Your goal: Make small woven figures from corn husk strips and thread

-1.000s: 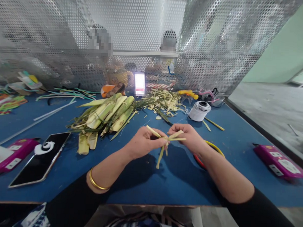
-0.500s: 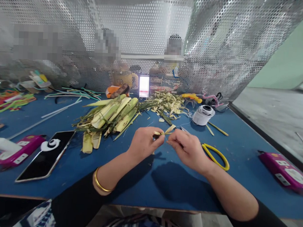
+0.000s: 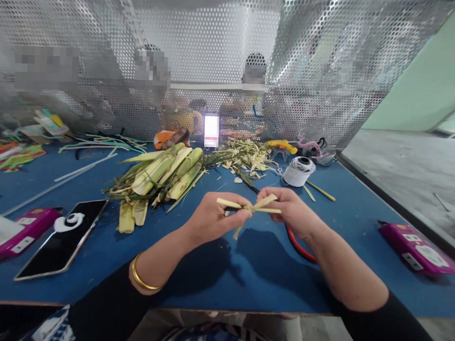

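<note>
Pale yellow-green leaf strips (image 3: 265,206), crossed and gathered at one point, are pinched between the thumb and fingers of my left hand (image 3: 222,215). Their ends splay left, right and down. Close on the right side, my right hand (image 3: 291,210) has its fingers curled behind the strip ends; its fingertips are partly hidden, so I cannot make out what they grip. Below the right wrist a red curved handle (image 3: 299,246) lies on the blue table (image 3: 260,291), partly covered by the hand and forearm. A pile of husk-like leaves (image 3: 167,173) lies beyond my left hand.
Leaf scraps (image 3: 246,156) lie at the back, near a white thread spool (image 3: 299,172) and a yellow-handled tool (image 3: 282,145). On the left are a phone (image 3: 62,244) and a magenta power strip (image 3: 24,233); another power strip (image 3: 419,249) is on the right. A perforated screen (image 3: 216,51) stands behind.
My right hand has turned and shifted slightly up and right, its fingers now behind the strips. The strips have rotated and show more ends. The yellow loop is now covered, and a red handle shows.
</note>
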### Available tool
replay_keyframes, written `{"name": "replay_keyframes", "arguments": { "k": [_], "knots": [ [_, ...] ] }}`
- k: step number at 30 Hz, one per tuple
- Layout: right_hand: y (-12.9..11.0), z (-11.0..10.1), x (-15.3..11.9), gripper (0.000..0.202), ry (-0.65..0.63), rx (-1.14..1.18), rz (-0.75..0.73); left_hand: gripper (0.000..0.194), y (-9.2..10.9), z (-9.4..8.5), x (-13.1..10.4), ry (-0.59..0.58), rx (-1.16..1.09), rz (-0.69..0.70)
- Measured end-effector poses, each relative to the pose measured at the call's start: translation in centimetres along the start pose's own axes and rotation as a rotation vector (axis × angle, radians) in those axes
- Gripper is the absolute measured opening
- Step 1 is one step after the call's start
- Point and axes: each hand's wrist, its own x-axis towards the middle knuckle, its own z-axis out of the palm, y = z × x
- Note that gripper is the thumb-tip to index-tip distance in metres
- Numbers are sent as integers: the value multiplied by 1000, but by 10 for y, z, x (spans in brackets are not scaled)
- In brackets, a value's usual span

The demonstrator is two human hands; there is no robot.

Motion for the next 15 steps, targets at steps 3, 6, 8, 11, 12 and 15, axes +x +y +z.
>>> {"name": "replay_keyframes", "arguments": {
  "k": [3, 6, 8, 11, 12, 15],
  "knots": [
    [10, 14, 2, 29, 74, 50, 30, 17, -9, 2, 1, 165, 78, -53],
    [15, 29, -2, 24, 248, -203, -206, 19, -15, 5, 1, 268, 190, -58],
    [16, 35, -6, 20, 321, -476, -427, 20, -16, 7, 1, 286, 248, -51],
    [17, 39, -11, 21, 323, -801, -653, 22, -15, 8, 0, 254, 326, -31],
    [17, 38, -12, 22, 317, -872, -695, 23, -15, 8, 0, 231, 357, -22],
    [15, 33, -14, 24, 287, -996, -758, 24, -16, 8, -1, 143, 452, 15]
  ]
}}
